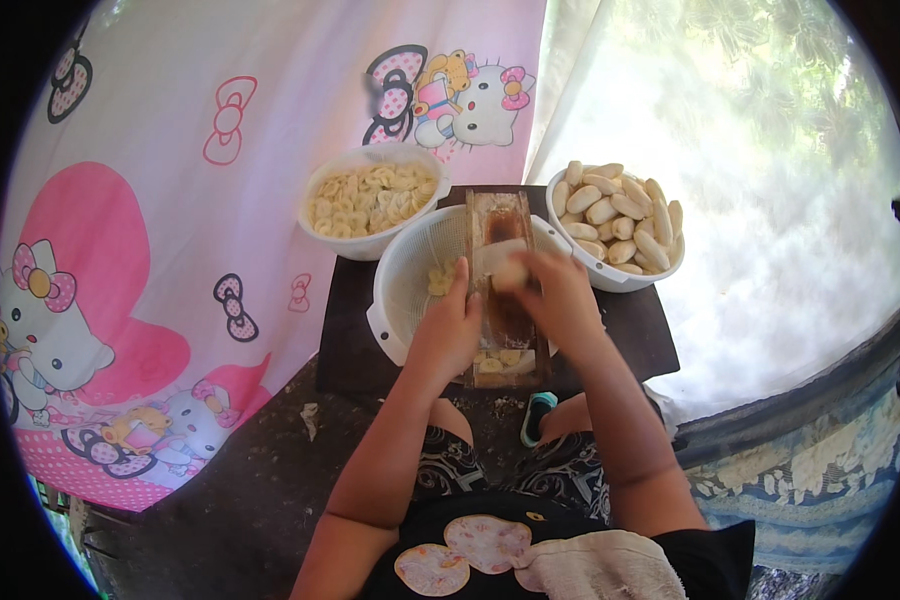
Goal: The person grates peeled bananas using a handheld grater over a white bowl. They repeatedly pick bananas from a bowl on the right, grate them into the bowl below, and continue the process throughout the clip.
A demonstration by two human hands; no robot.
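A long wooden slicer board (pixel 497 210) lies across a white perforated basin (pixel 395 300) in front of me. My left hand (pixel 452 325) is closed on the board's left edge, fingers pointing away from me. My right hand (pixel 562 300) is closed round a pale peeled banana (pixel 511 276), blurred by motion, against the middle of the board. The blade is hidden or too blurred to make out. A few banana slices (pixel 440 279) rest inside the basin beside my left fingertips. More banana pieces (pixel 500 362) show at the board's near end.
At the far left, a white basin (pixel 342 245) holds many banana slices. Whole peeled bananas fill another white basin (pixel 620 280) at the far right. All stand on a dark low table (pixel 355 345). A pink cartoon-print curtain (pixel 270 200) hangs left, a pale sheer one (pixel 770 220) right.
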